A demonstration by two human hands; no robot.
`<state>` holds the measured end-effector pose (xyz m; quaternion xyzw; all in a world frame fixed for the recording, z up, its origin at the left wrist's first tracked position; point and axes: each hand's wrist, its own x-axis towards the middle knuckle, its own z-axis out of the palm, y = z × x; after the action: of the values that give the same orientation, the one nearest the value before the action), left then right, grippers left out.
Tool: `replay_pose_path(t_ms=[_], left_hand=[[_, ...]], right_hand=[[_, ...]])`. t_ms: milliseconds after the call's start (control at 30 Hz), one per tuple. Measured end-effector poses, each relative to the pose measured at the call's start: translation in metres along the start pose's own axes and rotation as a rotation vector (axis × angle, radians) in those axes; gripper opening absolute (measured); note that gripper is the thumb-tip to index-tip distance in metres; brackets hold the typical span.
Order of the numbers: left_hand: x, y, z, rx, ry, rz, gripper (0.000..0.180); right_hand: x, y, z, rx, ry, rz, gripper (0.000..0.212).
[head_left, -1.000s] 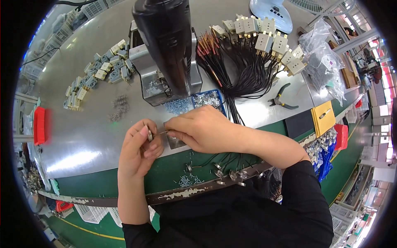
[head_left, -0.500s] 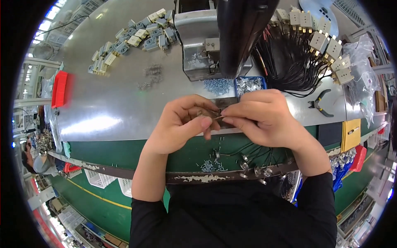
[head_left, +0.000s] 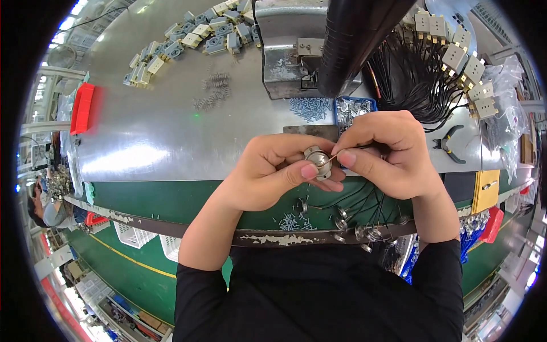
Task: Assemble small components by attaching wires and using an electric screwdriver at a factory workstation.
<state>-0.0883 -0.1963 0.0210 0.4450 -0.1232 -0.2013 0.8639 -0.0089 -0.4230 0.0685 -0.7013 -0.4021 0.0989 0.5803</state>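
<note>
My left hand (head_left: pixel 270 171) is closed around a small round metal cap with side lugs (head_left: pixel 320 162), its domed face turned up under my thumb. A thin copper-coloured capillary (head_left: pixel 333 157) runs over that cap. My right hand (head_left: pixel 390 154) pinches this capillary between thumb and forefinger, right beside the left fingertips. Just beyond the hands lie a flat metal plate (head_left: pixel 307 131) and a heap of small bluish screws (head_left: pixel 310 108). A blue tray (head_left: pixel 374 105) holds small metal pieces. Nearer me, several similar round metal parts (head_left: pixel 373 233) hang on dark leads at the table edge.
A bench press (head_left: pixel 293 68) with a thick black column (head_left: pixel 353 45) stands ahead. Grey-and-cream switch blocks (head_left: pixel 213 44) lie at far left, springs (head_left: pixel 215 91) below them. At right are black-wired blocks (head_left: pixel 454 57), cutters (head_left: pixel 450 143) and a yellow notebook (head_left: pixel 485 191). Loose screws (head_left: pixel 293 222) lie near me.
My left hand has turned, so the metal cap's domed face now shows. Both hands have shifted slightly right, and the whole view has moved a little.
</note>
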Motion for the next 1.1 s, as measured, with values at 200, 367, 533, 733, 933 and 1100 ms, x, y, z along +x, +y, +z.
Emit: replay_pose_path(t_ms=[200,367,533,733,933,1100], left_hand=[[-0.003,-0.005,-0.011,-0.07,-0.106,0.003,0.035],[-0.002,-0.008,-0.015,-0.041,-0.12,0.015,0.035],[-0.001,-0.019,-0.015,0.248,0.123,0.225,0.051],[-0.004,-0.022,-0.018,0.812,0.218,0.594,0.036],[-0.003,0.0,-0.001,0.706,0.269,0.404,0.015],[0.0,0.004,-0.005,1.2,0.36,0.636,0.019]], right_hand=[[-0.001,-0.018,0.002,-0.134,-0.064,0.045,0.012],[-0.002,-0.008,0.009,-0.116,-0.074,-0.075,0.011],[-0.005,-0.001,0.014,-0.32,0.005,-0.213,0.016],[-0.01,0.01,0.029,-0.545,0.151,-0.428,0.02],[-0.006,0.0,0.03,-0.461,0.245,-0.343,0.017],[-0.009,-0.011,0.026,-0.175,0.059,-0.015,0.024]])
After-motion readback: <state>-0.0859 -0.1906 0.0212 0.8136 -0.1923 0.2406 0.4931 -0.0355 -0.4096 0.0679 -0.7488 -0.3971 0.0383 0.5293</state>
